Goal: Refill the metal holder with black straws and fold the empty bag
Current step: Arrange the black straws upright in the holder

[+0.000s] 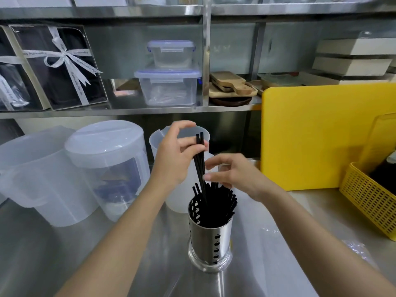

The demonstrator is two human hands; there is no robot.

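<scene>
Holder [211, 243] on counter [64, 254] — 2 pitchers [42, 179] left, basket [368, 200] right

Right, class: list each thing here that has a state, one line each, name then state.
metal holder: upright, nearly full of black straws
two black straws: pinched in left hand, lower ends in the holder
right hand: open, holding nothing
clear bag: lying flat, not folded
two lidded containers: stacked, closed
round tub: lid on

Black straws [216, 202], perforated silver holder [211, 239], yellow latticed basket [368, 200].
</scene>
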